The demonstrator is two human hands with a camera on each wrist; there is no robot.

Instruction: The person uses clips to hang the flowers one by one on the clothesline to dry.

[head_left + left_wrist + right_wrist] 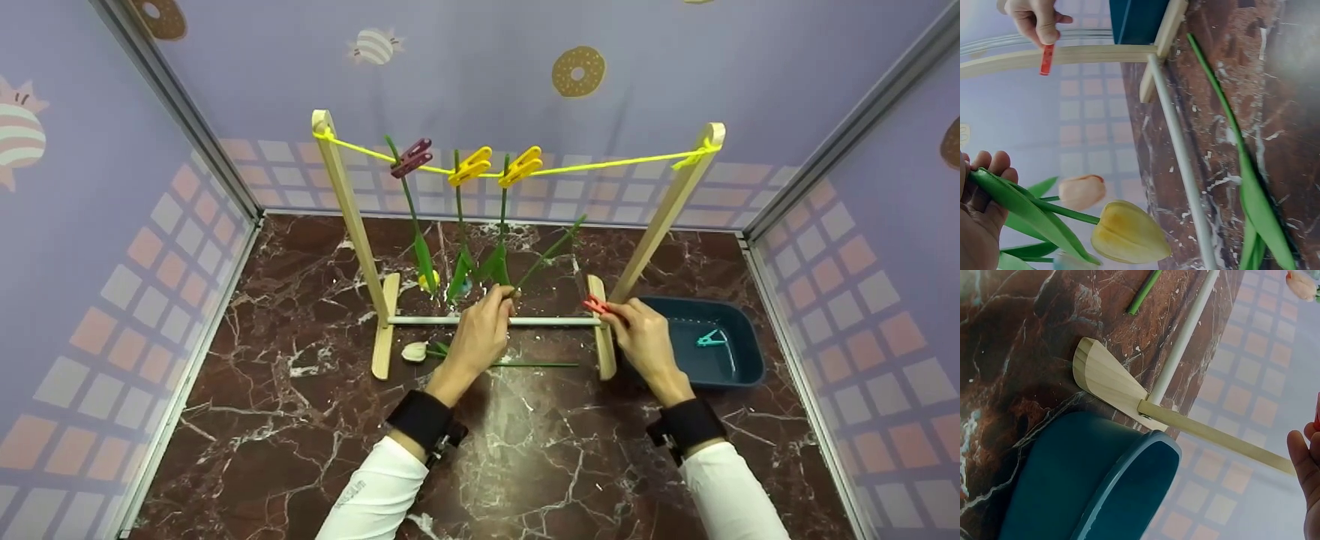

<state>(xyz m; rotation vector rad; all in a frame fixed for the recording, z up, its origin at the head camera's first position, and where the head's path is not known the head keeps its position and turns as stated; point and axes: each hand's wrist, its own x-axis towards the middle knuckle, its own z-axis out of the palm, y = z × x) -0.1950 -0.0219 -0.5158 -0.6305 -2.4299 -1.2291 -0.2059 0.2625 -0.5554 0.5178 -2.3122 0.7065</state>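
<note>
My left hand [480,330] grips an artificial yellow tulip [1129,232] by its stem and leaf. The flower hangs head down, and its green stem slants up to the right in the head view. Between thumb and fingers, my right hand [643,334] pinches a red clothespin [597,304], held level by the rack's right post. Behind the left hand, a yellow cord [615,163] carries three upside-down tulips, clipped by a purple clothespin [412,158] and two yellow clothespins [471,166]. A white tulip [415,352] lies on the table, partly covered by my left hand.
The wooden rack has a left post [349,217], a right post [667,217] and a white lower bar [555,321]. A dark blue basin [754,352] at the right holds a teal clothespin [711,339]. Printed walls close in the marble-patterned table [285,420].
</note>
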